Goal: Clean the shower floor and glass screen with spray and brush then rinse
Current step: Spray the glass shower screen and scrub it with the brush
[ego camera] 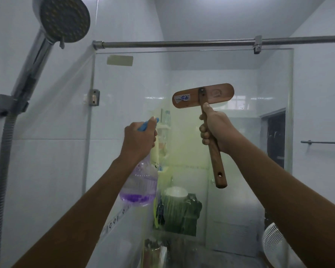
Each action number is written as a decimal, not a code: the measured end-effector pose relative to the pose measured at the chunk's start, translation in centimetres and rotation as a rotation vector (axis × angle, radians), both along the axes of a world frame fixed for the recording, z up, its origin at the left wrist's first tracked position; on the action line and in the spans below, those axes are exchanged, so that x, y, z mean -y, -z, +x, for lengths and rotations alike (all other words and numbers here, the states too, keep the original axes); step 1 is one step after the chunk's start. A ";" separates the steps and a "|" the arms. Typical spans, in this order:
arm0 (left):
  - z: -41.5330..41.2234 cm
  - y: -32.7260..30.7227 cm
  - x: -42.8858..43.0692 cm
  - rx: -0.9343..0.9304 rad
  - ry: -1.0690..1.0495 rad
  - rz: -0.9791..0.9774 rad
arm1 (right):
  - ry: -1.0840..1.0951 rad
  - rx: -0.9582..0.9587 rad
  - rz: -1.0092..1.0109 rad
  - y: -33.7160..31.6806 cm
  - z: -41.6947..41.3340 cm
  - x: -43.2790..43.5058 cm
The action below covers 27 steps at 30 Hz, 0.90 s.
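My left hand (138, 139) grips the neck of a clear spray bottle (139, 185) with purple liquid at its bottom and a blue trigger nozzle, aimed at the glass screen (230, 161). My right hand (214, 130) holds a wooden brush (203, 95) by its brown handle, the flat oblong head raised upright against the glass. The glass looks misted and streaked in front of both hands. The shower floor is out of view.
A chrome shower head (65, 18) on its holder and hose hangs at upper left. A steel rail (172, 44) runs along the top of the glass. Behind the glass stand a toilet and shelves; a white fan (277, 246) sits at lower right.
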State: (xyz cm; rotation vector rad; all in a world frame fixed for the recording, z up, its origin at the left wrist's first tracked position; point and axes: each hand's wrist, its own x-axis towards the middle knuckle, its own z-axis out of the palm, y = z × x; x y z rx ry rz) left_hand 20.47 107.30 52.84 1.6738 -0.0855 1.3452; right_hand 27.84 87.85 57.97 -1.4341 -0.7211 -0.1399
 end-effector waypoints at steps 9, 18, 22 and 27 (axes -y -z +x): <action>-0.4 -1.1 -3.6 0.004 -0.093 0.046 | -0.011 0.013 -0.009 -2.1 -0.8 -3.6; -1.1 -2.5 -4.0 0.027 -0.024 0.028 | -0.015 0.030 -0.024 -2.5 -1.8 -6.6; -1.0 -2.6 -4.1 -0.008 -0.050 0.107 | 0.083 0.106 -0.043 -2.8 -2.2 -7.6; -2.0 -0.4 -4.3 0.050 -0.053 0.086 | 0.230 0.259 -0.113 3.8 -1.4 -9.2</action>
